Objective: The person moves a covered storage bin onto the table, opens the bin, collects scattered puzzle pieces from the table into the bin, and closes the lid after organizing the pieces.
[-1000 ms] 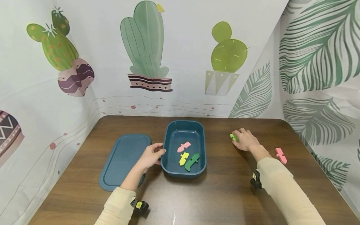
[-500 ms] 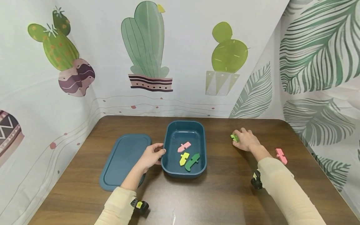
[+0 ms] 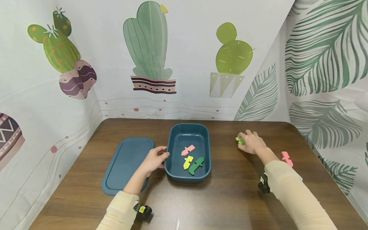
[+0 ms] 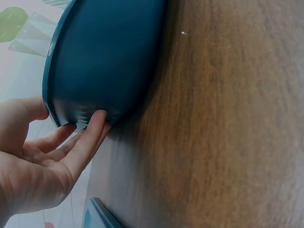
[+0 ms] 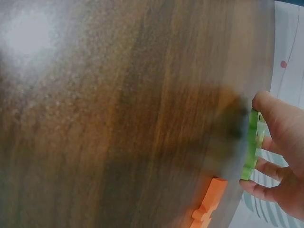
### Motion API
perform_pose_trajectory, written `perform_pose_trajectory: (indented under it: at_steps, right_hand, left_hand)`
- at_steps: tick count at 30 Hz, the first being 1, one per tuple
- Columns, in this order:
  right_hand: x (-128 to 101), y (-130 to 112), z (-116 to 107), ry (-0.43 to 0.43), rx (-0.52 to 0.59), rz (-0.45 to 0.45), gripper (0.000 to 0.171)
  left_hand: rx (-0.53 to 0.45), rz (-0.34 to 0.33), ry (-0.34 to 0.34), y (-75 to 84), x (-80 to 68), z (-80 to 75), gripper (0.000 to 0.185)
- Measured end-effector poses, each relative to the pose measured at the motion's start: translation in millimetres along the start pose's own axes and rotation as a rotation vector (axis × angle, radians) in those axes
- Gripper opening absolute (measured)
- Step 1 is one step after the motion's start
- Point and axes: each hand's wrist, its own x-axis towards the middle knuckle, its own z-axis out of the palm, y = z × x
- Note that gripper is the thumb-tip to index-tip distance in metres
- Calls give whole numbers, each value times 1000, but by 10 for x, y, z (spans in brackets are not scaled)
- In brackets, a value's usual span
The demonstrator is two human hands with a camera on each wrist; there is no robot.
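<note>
Overall, insp. runs near to far. Closest: L wrist cam, worn at the sleeve. Next, lid, flat on the surface, just L of box. Box stands upright; inside are a dark-green block, yellow block and pink block, mid to near end.

L hand at box's L wall: half-curled, thumb at rim, fingers agst. outside; no other item seen in it. Coral block lies R of R hand, apart; reads orange in R wrist view, prob. same item.

R hand: fingers bent, small gap, holding light-green block at fingertips. Long axis, per R wrist view, runs across the digits, topmost to lowest; one end pokes out L, toward box. Key relation: block is well R of box, slightly farther off; R hand is on it, L hand is at box's opposite side. Block clear of surface or not: can't tell. Farthest: wall cloth, cactus & leaf prints.
</note>
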Motion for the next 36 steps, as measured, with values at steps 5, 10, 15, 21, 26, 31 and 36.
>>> perform_pose_trajectory:
  at_steps: [5,10,15,21,26,31,36]
  right_hand:
    - [8,-21,-22,13,7,-25,47]
    - [24,-54,-17,34,-8,-49,45]
    - [47,-96,-19,32,-33,-67,45]
    - [42,-186,-82,24,-41,-85,43]
    - [59,-222,-117,33,-41,-95,42]
    - [77,-243,-145,70,-48,-123,41]
    - [75,-279,-196,66,-46,-139,39]
  left_hand:
    - [-5,0,-2,1,5,3,41]
    - [-4,-3,-6,-3,9,-1,42]
    - [2,1,-23,62,-41,-7,43]
    - [5,16,-38,268,-198,7,42]
    - [-6,14,-33,183,-136,6,42]
    - [-18,6,-12,6,-2,5,42]
    - [-14,7,2,8,0,17,40]
